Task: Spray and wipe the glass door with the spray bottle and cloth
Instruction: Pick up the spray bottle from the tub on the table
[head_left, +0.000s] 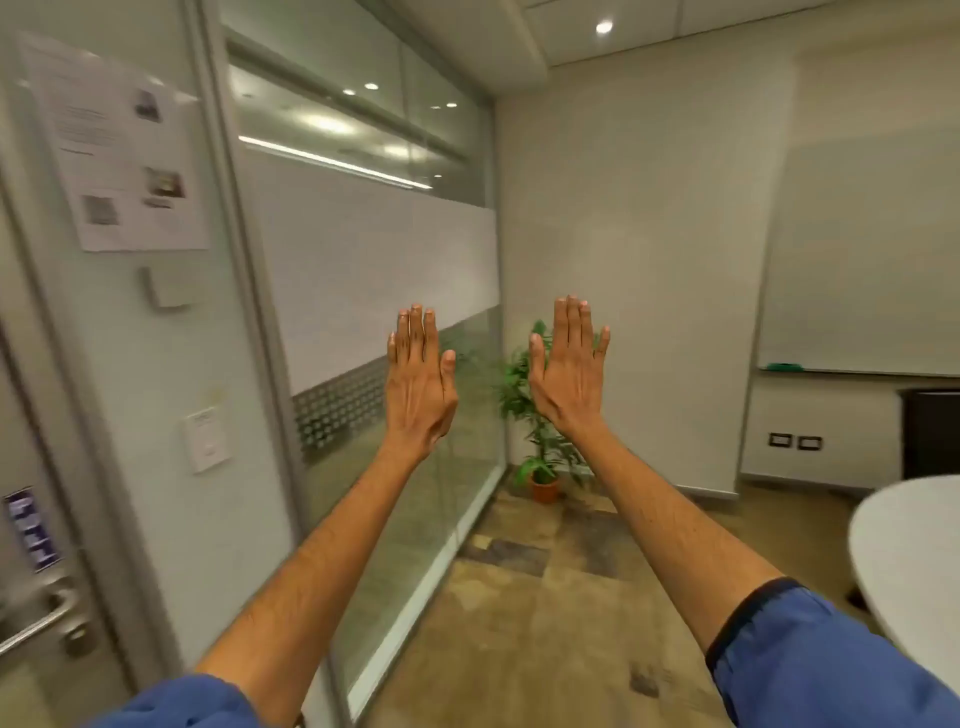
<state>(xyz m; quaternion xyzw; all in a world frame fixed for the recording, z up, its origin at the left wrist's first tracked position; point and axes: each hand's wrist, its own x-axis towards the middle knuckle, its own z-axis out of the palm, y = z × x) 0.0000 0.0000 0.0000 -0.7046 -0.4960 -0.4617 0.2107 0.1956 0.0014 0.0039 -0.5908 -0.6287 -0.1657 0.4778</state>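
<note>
The room is lit evenly, in a warm tone, from above by a recessed ceiling light (603, 26). More lamps (371, 86) and a bright strip (332, 162) are mirrored as glare in the upper glass (291, 111). Only soft shadows are cast. Straight lines are bowed towards the edges, and the notice (124, 156) and the door (23, 447) at left are smeared by blur.

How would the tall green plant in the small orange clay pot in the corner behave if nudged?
The tall green plant rises above its small orange clay pot, so it probably tips easily if pushed high up. The pot looks like terracotta: likely rigid, breakable if dropped. Thin stems would probably flex.
</note>
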